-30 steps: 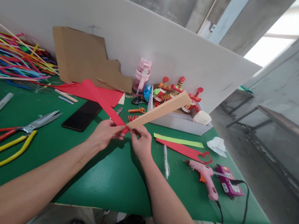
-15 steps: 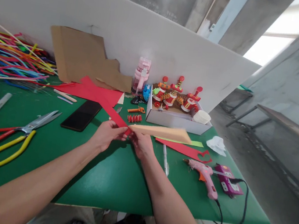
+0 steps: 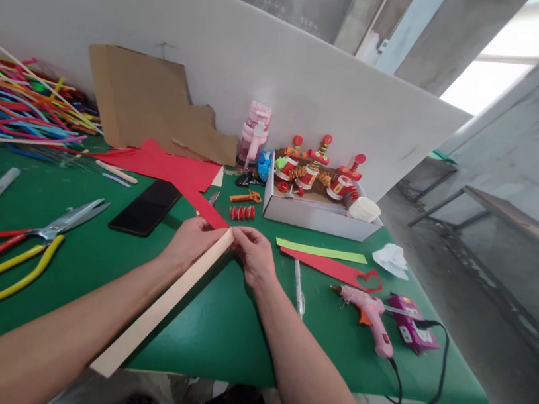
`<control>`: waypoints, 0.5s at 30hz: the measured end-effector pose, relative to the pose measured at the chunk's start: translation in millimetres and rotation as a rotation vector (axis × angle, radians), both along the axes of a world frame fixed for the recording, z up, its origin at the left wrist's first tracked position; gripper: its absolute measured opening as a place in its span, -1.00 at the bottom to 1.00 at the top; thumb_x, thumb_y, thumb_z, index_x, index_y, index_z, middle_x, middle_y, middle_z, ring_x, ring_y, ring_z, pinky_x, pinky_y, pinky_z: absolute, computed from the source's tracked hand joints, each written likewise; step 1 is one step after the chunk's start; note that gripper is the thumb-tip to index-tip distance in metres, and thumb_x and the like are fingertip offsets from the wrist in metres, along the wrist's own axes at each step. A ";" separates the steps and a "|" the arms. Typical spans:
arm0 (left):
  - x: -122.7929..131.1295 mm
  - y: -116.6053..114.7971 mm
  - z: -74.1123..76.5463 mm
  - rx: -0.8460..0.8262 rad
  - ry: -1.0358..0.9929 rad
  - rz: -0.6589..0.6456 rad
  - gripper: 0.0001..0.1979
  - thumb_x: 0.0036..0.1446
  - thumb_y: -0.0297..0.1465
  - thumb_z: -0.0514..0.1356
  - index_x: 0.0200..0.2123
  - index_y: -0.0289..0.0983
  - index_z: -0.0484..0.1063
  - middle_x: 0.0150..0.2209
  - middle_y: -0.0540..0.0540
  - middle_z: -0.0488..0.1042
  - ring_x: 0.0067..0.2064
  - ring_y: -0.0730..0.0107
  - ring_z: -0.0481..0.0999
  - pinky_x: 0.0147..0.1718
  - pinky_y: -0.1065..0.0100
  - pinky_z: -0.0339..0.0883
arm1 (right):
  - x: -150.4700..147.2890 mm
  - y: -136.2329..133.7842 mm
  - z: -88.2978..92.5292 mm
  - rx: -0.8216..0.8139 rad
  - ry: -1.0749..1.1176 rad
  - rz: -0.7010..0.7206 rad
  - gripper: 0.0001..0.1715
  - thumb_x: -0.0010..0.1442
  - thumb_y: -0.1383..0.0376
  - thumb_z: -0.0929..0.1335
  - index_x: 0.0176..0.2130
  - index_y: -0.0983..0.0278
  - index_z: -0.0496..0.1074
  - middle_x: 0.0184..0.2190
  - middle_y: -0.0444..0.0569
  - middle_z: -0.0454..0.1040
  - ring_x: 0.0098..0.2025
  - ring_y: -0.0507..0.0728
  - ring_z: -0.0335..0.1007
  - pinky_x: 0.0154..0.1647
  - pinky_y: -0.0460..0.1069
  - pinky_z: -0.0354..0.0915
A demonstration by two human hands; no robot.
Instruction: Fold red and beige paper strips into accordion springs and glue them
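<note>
Over the middle of the green table, my left hand [image 3: 192,243] is closed on the near end of a red paper strip [image 3: 201,204], which slants up to the left. My right hand [image 3: 255,253] pinches the top end of a cream paper strip [image 3: 165,301], right where it meets the red strip. From there the cream strip runs down to the left, past my left wrist to the table's front edge. Just beyond my hands lies a red zigzag-folded paper piece [image 3: 242,212], beside an orange paper piece [image 3: 246,197].
Large scissors [image 3: 52,228] and a black phone [image 3: 145,208] lie left. A white box [image 3: 320,219] holds red figures. At right are a pink glue gun [image 3: 369,313] with a black cable, a pen [image 3: 298,289] and a green strip [image 3: 321,251]. Pipe cleaners [image 3: 17,103] sit back left.
The cream strip has swung from pointing right to pointing down and left, over my left wrist, uncovering the green strip. My hands have stayed nearly in place.
</note>
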State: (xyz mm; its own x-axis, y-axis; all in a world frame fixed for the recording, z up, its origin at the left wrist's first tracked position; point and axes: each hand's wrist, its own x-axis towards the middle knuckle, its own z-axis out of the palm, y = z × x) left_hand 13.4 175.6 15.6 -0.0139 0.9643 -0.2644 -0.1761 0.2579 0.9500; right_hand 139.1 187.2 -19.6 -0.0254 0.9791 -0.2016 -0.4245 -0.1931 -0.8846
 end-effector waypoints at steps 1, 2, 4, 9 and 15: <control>0.2 0.2 -0.7 0.010 -0.017 0.002 -0.70 -0.38 -0.28 0.47 -0.55 -0.32 0.54 -0.63 0.00 0.50 -0.63 0.49 0.36 -0.65 0.47 0.19 | 0.2 0.0 0.0 -0.001 0.000 0.006 -0.69 -0.25 0.18 0.58 -0.48 0.27 0.53 -0.58 -0.20 0.47 -0.56 -0.06 0.28 -0.45 -0.10 0.27; 0.3 0.5 -2.0 0.017 -0.036 0.005 -0.70 -0.38 -0.28 0.47 -0.55 -0.32 0.54 -0.62 0.00 0.51 -0.62 0.48 0.38 -0.63 0.47 0.21 | 0.3 0.0 0.1 -0.004 0.003 0.009 -0.69 -0.25 0.18 0.58 -0.48 0.28 0.54 -0.59 -0.20 0.46 -0.57 -0.06 0.27 -0.46 -0.11 0.26; 0.8 1.5 -5.1 0.019 -0.067 0.002 -0.70 -0.37 -0.28 0.48 -0.55 -0.32 0.53 -0.62 -0.01 0.51 -0.61 0.47 0.39 -0.62 0.46 0.23 | 0.4 -0.1 0.5 -0.013 0.018 0.013 -0.69 -0.25 0.18 0.58 -0.49 0.28 0.54 -0.61 -0.21 0.44 -0.58 -0.06 0.26 -0.47 -0.11 0.25; 2.1 2.2 -8.9 0.013 -0.132 -0.014 -0.68 -0.39 -0.27 0.49 -0.55 -0.33 0.53 -0.67 0.02 0.46 -0.61 0.48 0.38 -0.61 0.46 0.24 | -0.1 -0.3 1.3 0.004 0.011 -0.002 -0.70 -0.24 0.17 0.57 -0.51 0.29 0.53 -0.59 -0.18 0.47 -0.55 -0.04 0.30 -0.44 -0.09 0.26; 1.9 1.6 -8.0 -0.005 -0.124 -0.026 -0.69 -0.36 -0.26 0.48 -0.56 -0.33 0.54 -0.66 0.01 0.46 -0.62 0.48 0.37 -0.61 0.45 0.25 | -0.3 -0.2 2.5 0.046 -0.047 -0.031 -0.71 -0.23 0.16 0.56 -0.53 0.28 0.52 -0.59 -0.16 0.47 -0.55 -0.03 0.29 -0.43 -0.08 0.27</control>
